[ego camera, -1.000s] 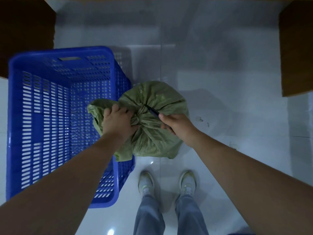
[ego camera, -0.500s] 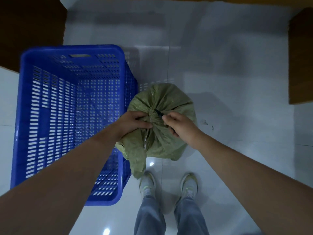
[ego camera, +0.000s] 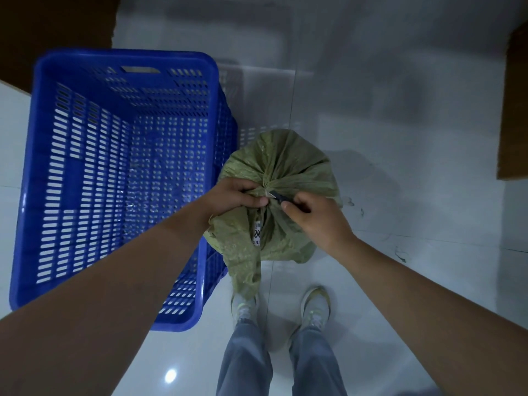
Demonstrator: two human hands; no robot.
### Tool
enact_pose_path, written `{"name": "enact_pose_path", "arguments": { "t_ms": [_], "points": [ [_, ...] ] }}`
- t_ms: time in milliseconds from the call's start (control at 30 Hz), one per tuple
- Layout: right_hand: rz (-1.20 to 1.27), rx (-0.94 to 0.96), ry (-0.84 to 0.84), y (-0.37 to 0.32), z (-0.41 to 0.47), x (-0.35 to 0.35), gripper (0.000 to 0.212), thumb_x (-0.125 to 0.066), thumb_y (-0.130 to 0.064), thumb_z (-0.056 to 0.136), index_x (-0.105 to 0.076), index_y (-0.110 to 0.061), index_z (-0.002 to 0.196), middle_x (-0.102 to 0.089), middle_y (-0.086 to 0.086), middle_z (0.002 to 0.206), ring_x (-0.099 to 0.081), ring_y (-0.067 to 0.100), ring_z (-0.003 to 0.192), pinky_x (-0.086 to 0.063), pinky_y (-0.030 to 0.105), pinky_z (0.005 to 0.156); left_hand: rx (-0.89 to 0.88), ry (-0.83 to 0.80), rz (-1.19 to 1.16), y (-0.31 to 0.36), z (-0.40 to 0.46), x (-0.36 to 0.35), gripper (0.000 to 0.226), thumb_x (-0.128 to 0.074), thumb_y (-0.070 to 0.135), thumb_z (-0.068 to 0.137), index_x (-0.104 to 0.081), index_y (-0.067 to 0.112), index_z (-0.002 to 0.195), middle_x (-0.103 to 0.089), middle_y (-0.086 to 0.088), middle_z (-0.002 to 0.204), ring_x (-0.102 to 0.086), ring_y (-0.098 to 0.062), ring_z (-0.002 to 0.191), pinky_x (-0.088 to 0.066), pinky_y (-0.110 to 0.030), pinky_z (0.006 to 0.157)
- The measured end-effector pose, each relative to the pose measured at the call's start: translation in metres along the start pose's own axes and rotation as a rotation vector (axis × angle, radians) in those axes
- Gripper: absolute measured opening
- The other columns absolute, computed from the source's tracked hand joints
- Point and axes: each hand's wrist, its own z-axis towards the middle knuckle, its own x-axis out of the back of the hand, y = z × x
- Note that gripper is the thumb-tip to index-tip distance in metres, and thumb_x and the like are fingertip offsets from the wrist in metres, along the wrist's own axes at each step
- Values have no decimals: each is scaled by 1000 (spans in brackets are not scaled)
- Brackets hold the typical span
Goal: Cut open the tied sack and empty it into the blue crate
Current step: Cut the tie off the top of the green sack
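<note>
A green woven sack (ego camera: pixel 288 164) stands tied on the floor, just right of the blue crate (ego camera: pixel 120 61). My left hand (ego camera: pixel 231 197) grips the gathered neck of the sack at the knot. My right hand (ego camera: pixel 317 221) holds a small dark-handled knife (ego camera: pixel 275 195), whose blade tip touches the tied neck beside my left thumb. The loose flap of the sack hangs down toward my feet, with a white label on it. The crate is slotted, and I see nothing inside it.
My two feet in light shoes (ego camera: pixel 314 307) stand on the glossy white tiled floor (ego camera: pixel 400 110), right below the sack. Dark brown furniture stands at the top left (ego camera: pixel 57 21) and at the right edge (ego camera: pixel 514 110).
My left hand shifted from the sack's flap on the left to the knot. The flap now hangs down at the front. The knife blade has moved in against the neck.
</note>
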Motion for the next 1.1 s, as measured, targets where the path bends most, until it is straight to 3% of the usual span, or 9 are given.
{"name": "enact_pose_path", "arguments": {
  "t_ms": [200,367,667,867,1100],
  "points": [
    [-30,39,16,-2,-2,3,39,-58,-39,88,-40,-25,56,-40,-4,50,-39,9,49,-30,27,52,3,8,7,1,-1,2,33,-69,4,80,-66,1,112,-68,7,88,-64,1,76,-52,-7,72],
    [-5,46,16,-1,-3,1,32,-59,-39,87,-56,-11,71,-44,-4,53,-41,11,51,-32,27,54,5,8,8,1,-1,3,33,-68,4,80,-66,2,113,-67,7,89,-63,7,71,-51,-3,68],
    [23,47,61,-6,-6,-2,39,-59,-37,87,-39,-27,56,-40,-5,51,-38,9,50,-31,27,53,-2,-2,40,2,-2,7,35,-68,5,80,-65,2,115,-66,8,89,-61,1,80,-50,-3,70],
    [-11,46,40,-8,-4,-6,37,-59,-38,87,-40,-30,56,-45,-6,54,-44,10,54,-34,28,56,-7,4,43,2,-3,8,34,-69,5,80,-66,5,113,-66,10,87,-62,10,68,-49,-1,67],
    [-42,45,42,-11,-5,-8,38,-59,-38,88,-40,-29,57,-45,-5,53,-43,11,53,-34,28,55,-4,-8,46,1,-5,11,34,-69,6,80,-66,5,114,-67,9,87,-63,6,72,-50,-4,70]
  ]
}}
